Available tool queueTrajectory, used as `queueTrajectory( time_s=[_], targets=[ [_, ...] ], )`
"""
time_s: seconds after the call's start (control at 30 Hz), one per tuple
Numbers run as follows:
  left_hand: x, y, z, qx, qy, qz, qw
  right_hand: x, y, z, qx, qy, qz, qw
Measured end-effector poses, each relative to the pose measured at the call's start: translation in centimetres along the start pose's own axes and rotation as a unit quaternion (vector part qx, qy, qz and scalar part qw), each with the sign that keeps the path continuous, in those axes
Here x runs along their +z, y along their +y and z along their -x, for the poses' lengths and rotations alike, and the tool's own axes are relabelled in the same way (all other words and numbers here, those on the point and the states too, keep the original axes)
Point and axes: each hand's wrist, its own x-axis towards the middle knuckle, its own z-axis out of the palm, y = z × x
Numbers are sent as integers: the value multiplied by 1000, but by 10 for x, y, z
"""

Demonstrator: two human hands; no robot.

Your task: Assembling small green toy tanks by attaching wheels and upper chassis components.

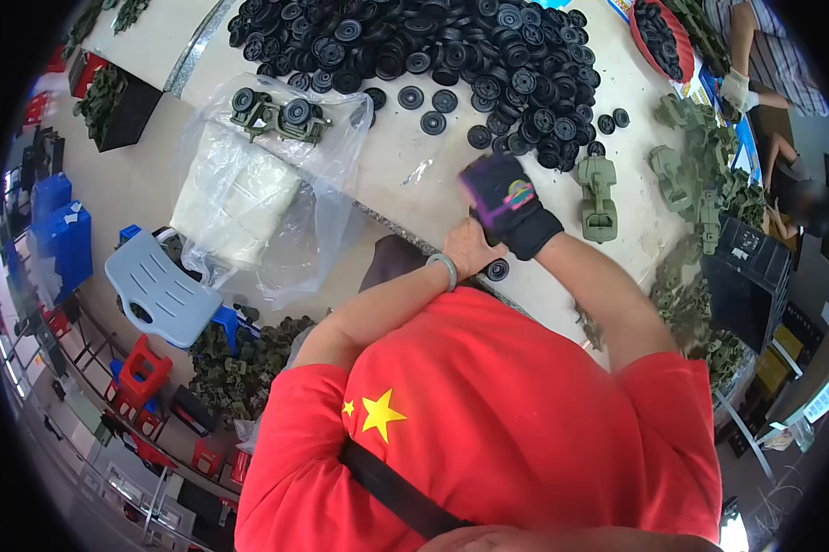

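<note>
At the near edge of the table, my two hands are close together. My left hand (pixel 469 247), bare with a pale bangle at the wrist, is closed; whatever is in its fingers is hidden. Over it and to the right is my right hand (pixel 511 204) in a black and purple glove, its fingers curled out of sight. A black toy wheel (pixel 496 270) shows just below the hands; I cannot tell whether it is held. To the right of my glove, an olive-green plastic vehicle body (pixel 598 198) lies on the table.
A large heap of black wheels (pixel 414 37) covers the far table (pixel 405 166). Green parts (pixel 686 175) are piled at right, beside a dark crate (pixel 745 276). A red basket (pixel 663 41) stands far right, near co-workers. At left are a clear plastic bag (pixel 318 202) and grey stool (pixel 161 285).
</note>
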Motion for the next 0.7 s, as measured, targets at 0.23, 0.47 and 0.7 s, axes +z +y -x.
queueTrajectory(
  time_s=[0.23,0.47,0.7],
  targets=[
    [-10,-2,-2,27,-23,-27,999,11,-3,-9,-113,94,-53,988],
    [-15,6,4,31,9,50,998,13,-5,0,100,146,-221,959],
    [-128,-35,86,108,140,161,971,-12,-27,21,218,178,-427,860]
  ],
)
